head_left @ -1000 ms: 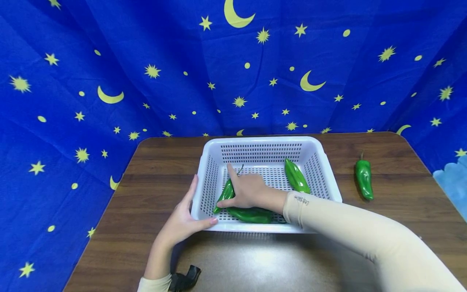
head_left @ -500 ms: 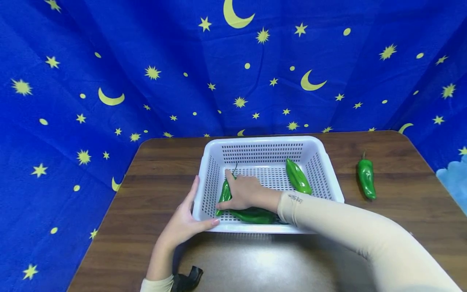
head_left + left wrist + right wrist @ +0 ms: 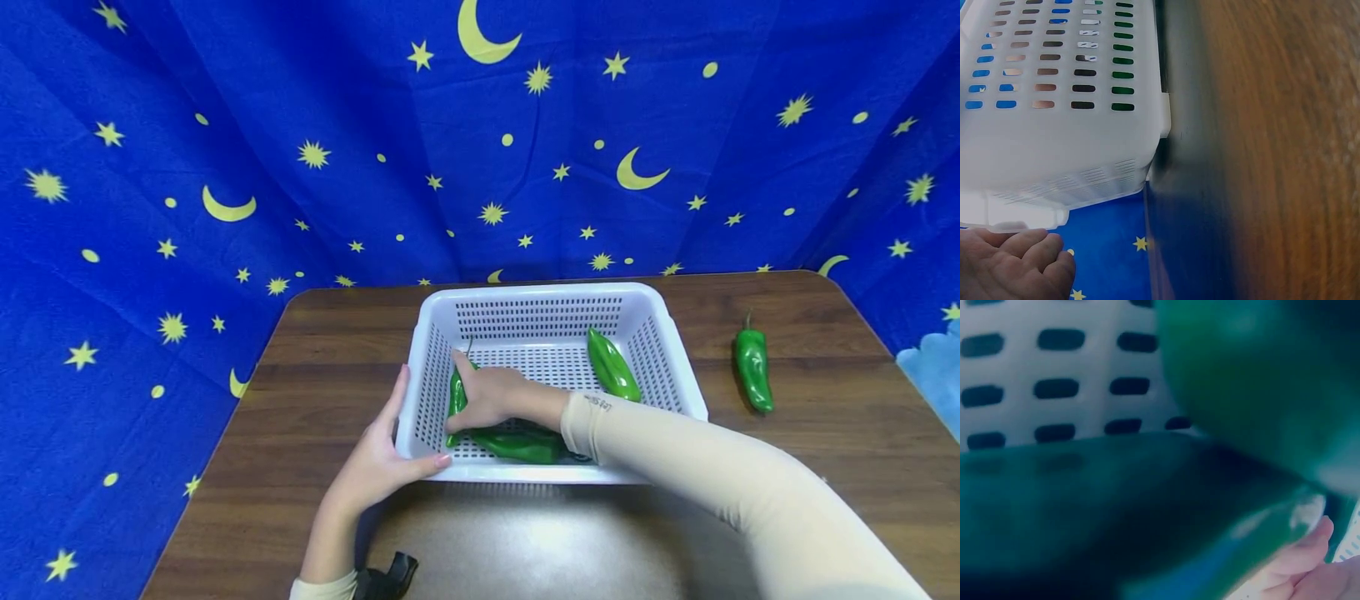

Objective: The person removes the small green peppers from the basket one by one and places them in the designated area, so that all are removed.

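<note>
A white perforated basket (image 3: 540, 290) stands on the table. My left hand (image 3: 378, 457) holds its near left corner, thumb over the front rim and fingers along the left side; in the left wrist view, curled fingers (image 3: 1041, 256) lie by the rim. My right hand (image 3: 491, 397) reaches inside and grips a green pepper (image 3: 457, 396) beside the left wall, thumb near its lower end; the other fingers are partly hidden. Under my right wrist lies another green pepper (image 3: 525, 447). In the right wrist view, blurred green peppers (image 3: 1260, 375) fill much of the frame.
Farther right in the basket sits a green pepper (image 3: 613, 367). One more green pepper (image 3: 753, 371) lies on the wooden table (image 3: 345, 333), right of the basket. A blue curtain (image 3: 375, 108) with stars and moons hangs behind.
My right hand has shifted slightly left with the pepper, which has turned from slanted to nearly parallel with the left wall. The left hand stays at the basket's corner.
</note>
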Action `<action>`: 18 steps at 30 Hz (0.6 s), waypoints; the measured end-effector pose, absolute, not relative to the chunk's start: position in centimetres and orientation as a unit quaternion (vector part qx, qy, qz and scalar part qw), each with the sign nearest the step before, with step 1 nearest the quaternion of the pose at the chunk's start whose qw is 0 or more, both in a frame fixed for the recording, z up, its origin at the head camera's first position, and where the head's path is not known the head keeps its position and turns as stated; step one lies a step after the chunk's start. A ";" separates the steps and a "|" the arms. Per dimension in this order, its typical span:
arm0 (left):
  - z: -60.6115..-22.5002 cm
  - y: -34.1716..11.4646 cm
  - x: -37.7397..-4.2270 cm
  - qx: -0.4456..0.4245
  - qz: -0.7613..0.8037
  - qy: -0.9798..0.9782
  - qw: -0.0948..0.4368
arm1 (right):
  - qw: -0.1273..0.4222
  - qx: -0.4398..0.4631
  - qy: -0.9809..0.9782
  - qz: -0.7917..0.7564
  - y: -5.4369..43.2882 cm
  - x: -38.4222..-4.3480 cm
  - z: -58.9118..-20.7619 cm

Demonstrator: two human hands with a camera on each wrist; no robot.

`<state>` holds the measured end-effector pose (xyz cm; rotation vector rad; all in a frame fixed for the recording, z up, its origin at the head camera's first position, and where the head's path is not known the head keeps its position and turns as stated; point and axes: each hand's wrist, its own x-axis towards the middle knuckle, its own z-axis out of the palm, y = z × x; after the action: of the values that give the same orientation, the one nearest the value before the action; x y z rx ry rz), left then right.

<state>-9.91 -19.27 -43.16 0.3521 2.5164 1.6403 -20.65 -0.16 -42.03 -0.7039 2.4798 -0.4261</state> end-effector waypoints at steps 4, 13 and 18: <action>-43.2 -19.3 -9.9 0.117 0.541 0.831 0.058 | 0.271 -0.261 0.909 -0.178 -0.2 -20.8 -42.2; -43.2 -19.2 -9.9 0.118 0.541 0.831 0.054 | 0.272 -0.256 0.889 -0.266 0.1 -21.1 -43.1; -43.2 -19.2 -9.9 0.116 0.543 0.830 0.053 | 0.249 -0.275 0.890 -0.263 0.3 -21.3 -42.8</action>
<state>-9.92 -19.20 -43.22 0.3523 2.5234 1.6506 -21.29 0.30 -42.82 -0.7503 2.4258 -0.7169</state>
